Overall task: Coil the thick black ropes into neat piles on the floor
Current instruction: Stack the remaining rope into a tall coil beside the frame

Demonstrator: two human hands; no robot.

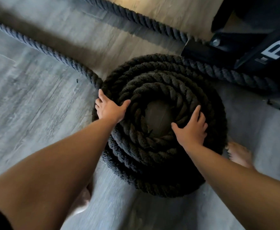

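A thick black rope lies wound into a round stacked coil (160, 83) on the grey floor, with bare floor showing in its hollow centre. My left hand (110, 107) rests flat on the coil's left rim, fingers spread over the outer turns. My right hand (192, 128) lies flat on the inner turns at the right of the hollow, fingers apart. A loose length of rope (41, 47) runs from the coil's left side away to the far left. A second rope stretch (136, 17) crosses the floor at the top toward the black frame.
A black metal equipment frame (252, 47) with white lettering stands at the upper right, with rope passing under it (227, 73). My bare feet are beside the coil, one at the right (240, 155) and one at the lower left (84, 196). Wood-grain floor (28, 105) stretches left.
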